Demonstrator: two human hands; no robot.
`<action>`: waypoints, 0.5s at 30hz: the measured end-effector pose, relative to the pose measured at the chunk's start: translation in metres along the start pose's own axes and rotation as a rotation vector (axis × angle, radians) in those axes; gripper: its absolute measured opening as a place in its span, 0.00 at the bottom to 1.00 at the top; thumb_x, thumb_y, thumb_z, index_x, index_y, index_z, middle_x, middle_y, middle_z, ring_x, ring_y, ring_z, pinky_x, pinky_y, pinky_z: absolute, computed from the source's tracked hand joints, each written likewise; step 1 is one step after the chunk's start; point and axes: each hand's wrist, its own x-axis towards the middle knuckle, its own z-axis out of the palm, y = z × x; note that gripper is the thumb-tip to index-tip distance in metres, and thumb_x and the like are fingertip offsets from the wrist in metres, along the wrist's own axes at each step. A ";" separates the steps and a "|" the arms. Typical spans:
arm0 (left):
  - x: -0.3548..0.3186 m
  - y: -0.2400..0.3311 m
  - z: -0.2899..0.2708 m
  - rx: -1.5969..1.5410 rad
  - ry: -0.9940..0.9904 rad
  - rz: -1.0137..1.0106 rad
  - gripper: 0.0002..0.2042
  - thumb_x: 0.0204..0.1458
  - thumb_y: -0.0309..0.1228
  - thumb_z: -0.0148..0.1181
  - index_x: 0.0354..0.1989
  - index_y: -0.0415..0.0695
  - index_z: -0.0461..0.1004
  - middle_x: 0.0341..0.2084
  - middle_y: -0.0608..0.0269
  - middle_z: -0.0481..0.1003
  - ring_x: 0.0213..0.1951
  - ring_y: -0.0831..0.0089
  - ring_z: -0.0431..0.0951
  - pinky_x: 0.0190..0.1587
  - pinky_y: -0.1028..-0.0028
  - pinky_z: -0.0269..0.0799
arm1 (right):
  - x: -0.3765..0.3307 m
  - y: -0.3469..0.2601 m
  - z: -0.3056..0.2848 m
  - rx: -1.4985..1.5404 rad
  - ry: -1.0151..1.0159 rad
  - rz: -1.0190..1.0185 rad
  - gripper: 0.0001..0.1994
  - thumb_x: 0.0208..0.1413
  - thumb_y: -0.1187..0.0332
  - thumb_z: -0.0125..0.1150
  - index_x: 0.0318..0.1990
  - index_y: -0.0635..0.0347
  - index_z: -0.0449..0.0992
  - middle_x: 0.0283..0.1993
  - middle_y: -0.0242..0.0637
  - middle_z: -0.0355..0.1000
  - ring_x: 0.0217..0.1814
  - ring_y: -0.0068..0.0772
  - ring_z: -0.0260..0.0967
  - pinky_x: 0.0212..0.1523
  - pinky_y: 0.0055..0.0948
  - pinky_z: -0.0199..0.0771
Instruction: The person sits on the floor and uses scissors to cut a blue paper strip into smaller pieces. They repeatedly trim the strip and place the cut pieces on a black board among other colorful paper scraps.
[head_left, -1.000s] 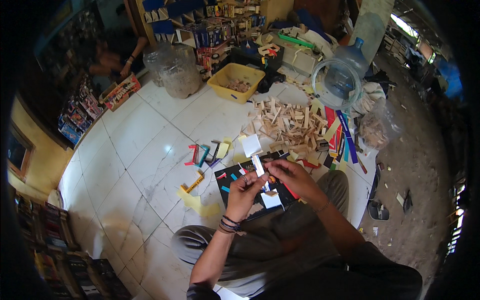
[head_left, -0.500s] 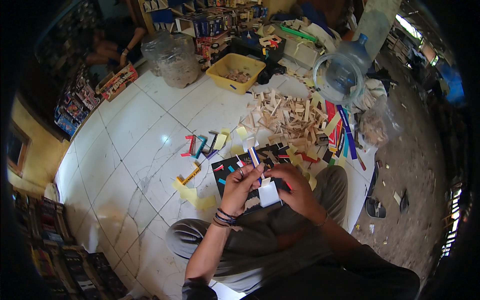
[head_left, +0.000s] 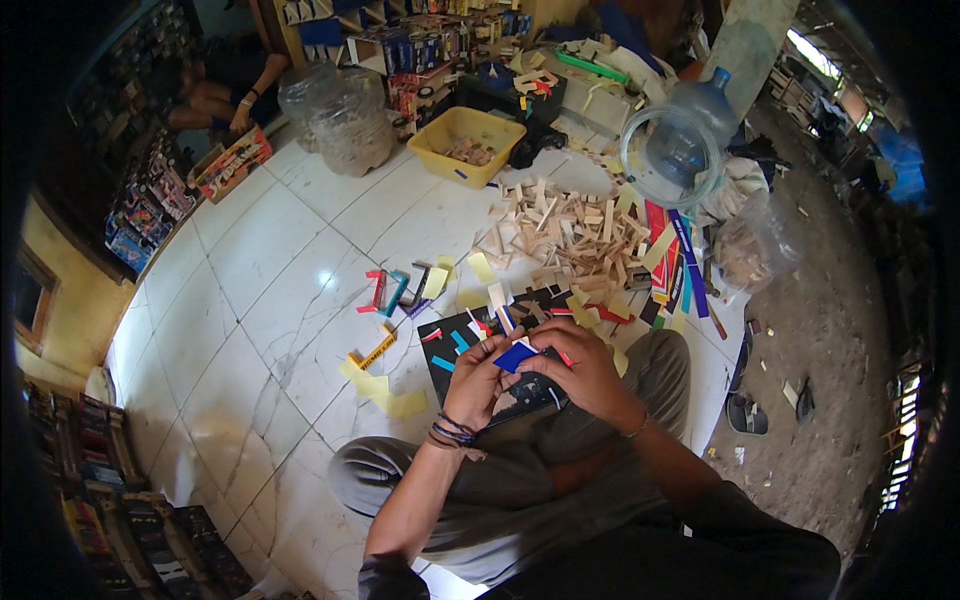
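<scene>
My left hand [head_left: 474, 388] and my right hand [head_left: 588, 378] meet over my lap, both closed on a small blue-and-white folded card piece [head_left: 512, 357]. Its blue face is turned up, and a white edge shows by my right fingertips. A narrow pale strip [head_left: 498, 298] sticks out beyond my fingers; whether it is joined to the card is hidden. Below my hands lies a black board [head_left: 532, 394] scattered with teal strips [head_left: 459, 341] and other small pieces. Left of the board are red, teal and dark bracket-shaped pieces [head_left: 400, 292] and a yellow one [head_left: 378, 350].
A heap of small wooden pieces [head_left: 565, 235] spreads beyond the board, with coloured strips [head_left: 688, 255] to its right. Farther back stand a yellow tub [head_left: 450, 165], a plastic-wrapped bundle [head_left: 350, 135] and a blue water jug [head_left: 700, 120]. Another person's arm [head_left: 255, 95] shows at far left.
The card piece has been turned and folded over: a white face showed before, now a blue one. My right hand has shifted up and closer to my left.
</scene>
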 end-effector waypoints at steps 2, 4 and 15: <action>0.002 -0.005 -0.005 -0.006 0.008 -0.020 0.13 0.63 0.26 0.55 0.54 0.40 0.75 0.42 0.64 0.79 0.37 0.80 0.79 0.39 0.78 0.79 | 0.000 0.001 0.001 -0.032 -0.001 -0.010 0.12 0.52 0.66 0.68 0.39 0.62 0.76 0.40 0.38 0.73 0.43 0.41 0.73 0.44 0.35 0.73; 0.003 -0.007 -0.005 -0.009 0.033 -0.038 0.13 0.63 0.25 0.53 0.55 0.41 0.74 0.42 0.64 0.79 0.36 0.79 0.79 0.38 0.78 0.79 | 0.001 0.001 0.001 -0.032 -0.017 0.004 0.12 0.52 0.66 0.69 0.39 0.62 0.76 0.41 0.38 0.73 0.43 0.41 0.74 0.44 0.35 0.73; -0.008 0.030 0.007 -0.251 -0.143 0.265 0.08 0.61 0.29 0.60 0.47 0.46 0.76 0.49 0.62 0.77 0.50 0.71 0.78 0.52 0.71 0.75 | -0.003 -0.015 -0.006 0.327 -0.007 0.216 0.31 0.54 0.72 0.69 0.64 0.57 0.63 0.61 0.37 0.67 0.63 0.31 0.65 0.58 0.31 0.67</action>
